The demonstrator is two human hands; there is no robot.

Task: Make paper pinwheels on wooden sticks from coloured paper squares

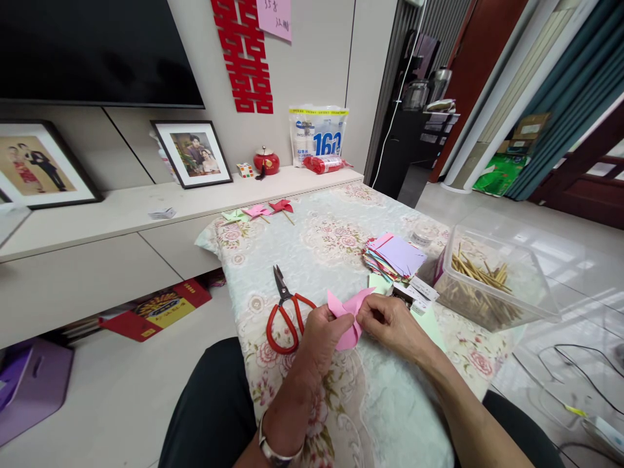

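Observation:
Pink paper folded into a pinwheel (350, 333) is held over the near part of the table. My left hand (322, 335) grips it from the left, the thumb pressed across its middle. From the right, my right hand (390, 322) is closed in a pinch at the paper's edge; its fingertips are partly hidden, so a small item there could not be seen. Red-handled scissors (283, 312) lie with blades apart, just left of my left hand. Beyond my right hand are a stack of coloured paper squares (396, 255) and small white printed packets (420, 294).
A clear plastic box (531, 273) of thin wooden sticks (480, 276) stands at the table's right. Three finished pinwheels, green (235, 216), pink (257, 211) and red (281, 206), lie at the far left edge. Behind runs a white cabinet (121, 218). Cables (580, 364) trail across the floor.

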